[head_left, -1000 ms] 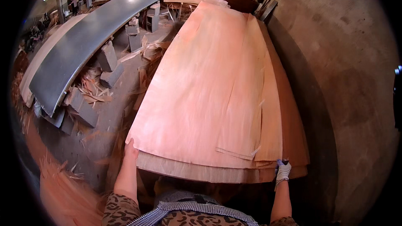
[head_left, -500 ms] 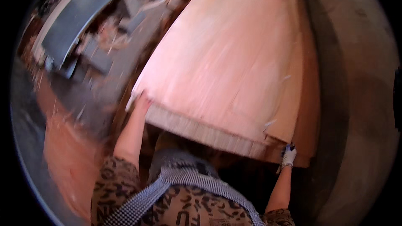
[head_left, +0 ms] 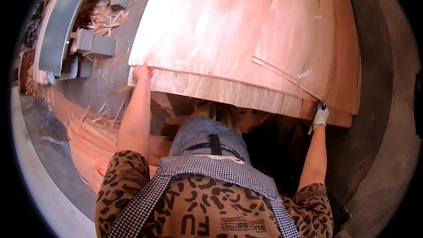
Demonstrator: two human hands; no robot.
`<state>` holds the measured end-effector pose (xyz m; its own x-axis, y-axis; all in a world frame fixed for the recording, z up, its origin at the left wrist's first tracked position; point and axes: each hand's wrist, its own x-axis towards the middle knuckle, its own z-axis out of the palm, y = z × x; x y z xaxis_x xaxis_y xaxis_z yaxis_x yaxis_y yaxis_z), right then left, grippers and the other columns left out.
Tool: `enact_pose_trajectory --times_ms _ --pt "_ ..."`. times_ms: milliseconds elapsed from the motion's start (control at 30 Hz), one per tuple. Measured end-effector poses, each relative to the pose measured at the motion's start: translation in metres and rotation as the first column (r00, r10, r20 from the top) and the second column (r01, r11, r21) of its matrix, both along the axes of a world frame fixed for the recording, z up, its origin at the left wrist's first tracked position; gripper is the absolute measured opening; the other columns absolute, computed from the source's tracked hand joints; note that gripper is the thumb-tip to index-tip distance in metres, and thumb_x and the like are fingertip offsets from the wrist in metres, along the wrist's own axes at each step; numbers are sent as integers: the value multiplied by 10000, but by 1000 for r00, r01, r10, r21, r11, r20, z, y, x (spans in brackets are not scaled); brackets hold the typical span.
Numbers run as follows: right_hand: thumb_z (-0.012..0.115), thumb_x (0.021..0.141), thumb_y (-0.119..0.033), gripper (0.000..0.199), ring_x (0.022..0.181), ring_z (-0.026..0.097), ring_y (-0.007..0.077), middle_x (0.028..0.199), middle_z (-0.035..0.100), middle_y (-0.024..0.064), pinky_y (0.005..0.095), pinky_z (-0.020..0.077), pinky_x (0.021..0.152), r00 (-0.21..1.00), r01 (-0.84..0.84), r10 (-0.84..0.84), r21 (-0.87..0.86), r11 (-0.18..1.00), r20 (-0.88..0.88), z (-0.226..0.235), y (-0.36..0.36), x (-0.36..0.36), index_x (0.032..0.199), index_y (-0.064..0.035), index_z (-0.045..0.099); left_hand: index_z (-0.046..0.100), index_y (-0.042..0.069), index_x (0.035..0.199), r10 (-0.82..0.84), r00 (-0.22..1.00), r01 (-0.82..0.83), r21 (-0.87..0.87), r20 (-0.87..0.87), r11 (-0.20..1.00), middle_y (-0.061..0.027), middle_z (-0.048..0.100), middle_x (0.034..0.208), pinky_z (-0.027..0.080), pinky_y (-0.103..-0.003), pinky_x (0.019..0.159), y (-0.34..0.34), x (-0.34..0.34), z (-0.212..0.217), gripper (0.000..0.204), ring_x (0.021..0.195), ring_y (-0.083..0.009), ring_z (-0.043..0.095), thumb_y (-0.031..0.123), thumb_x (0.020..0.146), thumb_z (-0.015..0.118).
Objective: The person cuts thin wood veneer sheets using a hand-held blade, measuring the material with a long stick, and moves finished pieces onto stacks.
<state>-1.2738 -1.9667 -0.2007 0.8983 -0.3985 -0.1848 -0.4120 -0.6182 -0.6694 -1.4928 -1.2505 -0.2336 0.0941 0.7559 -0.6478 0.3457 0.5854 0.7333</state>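
Head view: both arms reach out straight; left hand (head_left: 142,71) and gloved right hand (head_left: 320,117) grip the veneer sheet's (head_left: 229,39) near corners.

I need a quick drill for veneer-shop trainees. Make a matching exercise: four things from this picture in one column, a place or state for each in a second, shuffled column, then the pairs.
Things:
1. left hand
2. right hand
3. grey curved panel
4. loose veneer strips

Places or states:
A. wears a white glove, at the stack's right near corner
B. lies on the floor, left of the person
C. bare, on the left near corner of the top veneer sheet
D. rests on blocks, far left

Pairs: 1-C, 2-A, 3-D, 4-B
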Motion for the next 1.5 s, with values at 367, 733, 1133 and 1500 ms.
enact_pose_trajectory --times_ms 367,733,1133,1500 --pt "440 860 -52 396 951 493 205 1113 519 132 264 394 809 990 -138 140 -86 987 14 29 60 -24 1248 -4 374 536 26 818 -254 961 260 46 -107 965 -82 567 601 316 -246 346 20 -19 -4 245 482 -174 571 270 819 561" --pt "763 578 -289 491 849 544 231 909 603 106 321 438 789 360 -502 402 188 844 -842 74 31 -257 949 -23 582 590 40 945 -878 428 855 412 -213 317 -87 624 838 456 -294 694 -141 31 75 205 771 -173 580 160 856 450" --pt "633 758 -261 280 562 528 217 711 597 120 342 440 529 986 -15 30 -97 995 161 79 28 -128 827 4 573 619 147 1012 -635 92 760 465 -767 -453 -155 435 1232 384 -390 909 -222 93 32 324 1113 -312 420 124 696 553" --pt "491 835 -356 327 885 571 306 1023 588 115 409 467 745 921 -47 -208 -623 781 -331 69 -144 -36 1045 -116 561 598 110 1042 -559 20 854 305 -829 -422 -189 425 1230 365 -383 937 -210 88 32 369 1134 -346 397 79 679 536"
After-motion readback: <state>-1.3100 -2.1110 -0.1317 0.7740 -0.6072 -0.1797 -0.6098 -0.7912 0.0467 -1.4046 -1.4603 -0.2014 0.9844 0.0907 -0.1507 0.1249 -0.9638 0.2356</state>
